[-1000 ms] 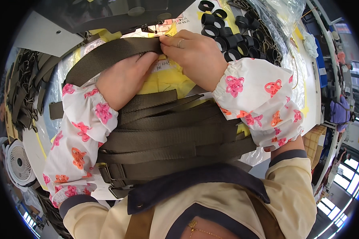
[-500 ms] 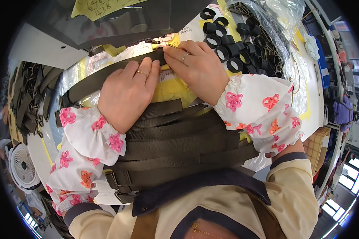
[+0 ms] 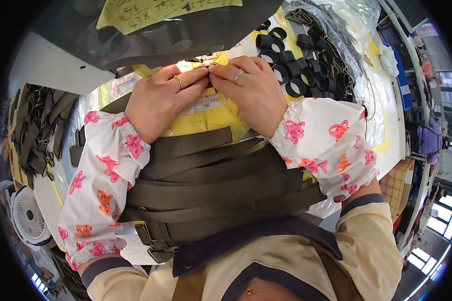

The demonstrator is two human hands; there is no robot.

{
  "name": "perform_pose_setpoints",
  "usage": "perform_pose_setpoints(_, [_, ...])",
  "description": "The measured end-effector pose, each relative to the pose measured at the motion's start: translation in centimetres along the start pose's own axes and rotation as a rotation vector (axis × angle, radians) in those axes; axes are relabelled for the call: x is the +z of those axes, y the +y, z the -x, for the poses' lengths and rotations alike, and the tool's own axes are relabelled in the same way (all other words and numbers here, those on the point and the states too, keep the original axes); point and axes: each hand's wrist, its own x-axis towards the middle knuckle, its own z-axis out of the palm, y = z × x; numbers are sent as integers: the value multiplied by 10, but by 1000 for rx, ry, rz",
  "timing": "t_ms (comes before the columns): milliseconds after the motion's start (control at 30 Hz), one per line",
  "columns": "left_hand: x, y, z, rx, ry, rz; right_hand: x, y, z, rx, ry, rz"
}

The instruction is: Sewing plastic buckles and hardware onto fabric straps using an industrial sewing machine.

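My left hand [image 3: 160, 103] and my right hand [image 3: 253, 93] meet fingertip to fingertip just below the head of a dark sewing machine [image 3: 150, 40]. Both pinch an olive-brown webbing strap [image 3: 113, 104] that runs out to the left from under my left hand; the pinched end is hidden by the fingers. Each hand wears a ring, and white sleeve covers with pink flowers reach to the wrists. A pile of the same webbing straps [image 3: 211, 183] lies across my lap edge, over a yellow sheet [image 3: 206, 118]. A metal buckle [image 3: 155, 246] sits at the pile's lower left.
Several black plastic rings [image 3: 299, 62] are heaped right of the machine, with clear plastic bags [image 3: 346, 20] behind. A yellow paper note [image 3: 160, 10] is on the machine. More strap pieces [image 3: 35, 130] lie at the left, a small white fan [image 3: 27, 220] below them.
Both hands have slid forward toward the machine and drawn together until the fingertips touch. The strap that lay slanting across in front of them is now mostly under the hands.
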Motion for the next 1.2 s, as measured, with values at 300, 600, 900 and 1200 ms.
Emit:
perform_pose_setpoints(300, [0,7,-10,-111,-175,190,20,1,-2,26,91,187])
perform_pose_setpoints(600, [-5,9,-15,-332,-201,529,21,-4,0,99,-215,161])
perform_pose_setpoints(900, [-12,10,-12,-130,-52,227,28,0,-12,133,-198,135])
perform_pose_setpoints(1200, [-5,0,-2,-28,-126,86,24,5,-10,127,-155,213])
